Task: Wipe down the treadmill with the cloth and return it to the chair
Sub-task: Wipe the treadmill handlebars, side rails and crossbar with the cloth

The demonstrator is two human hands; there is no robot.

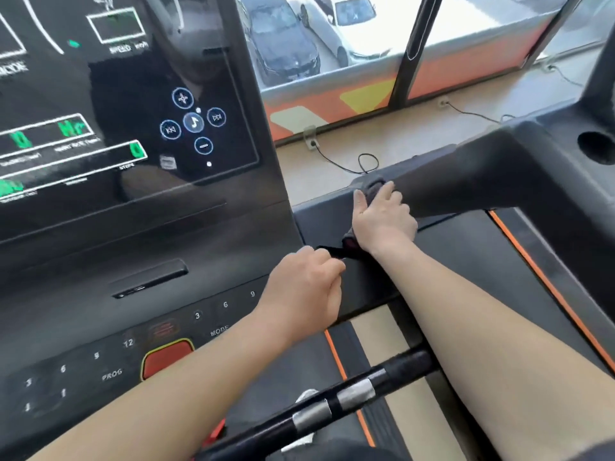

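Head view had the console (133, 227) on the left, with the left hand (306, 284) curled at its right edge, couldn't tell if it pinched anything. Just right of it the right hand (382, 217) lay flat, pressing the dark cloth (374, 187) onto the far cover of the treadmill (319, 221) beside the upright (466, 181). I'd guess even palm pressure and long overlapping strokes into that corner was the way to go.

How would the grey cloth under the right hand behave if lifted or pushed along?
Probably floppy: the cloth bunches out from under both ends of the right hand. Likely light: it moulds to the treadmill cover. Pushed, it should slide, not roll, on that smooth plastic.
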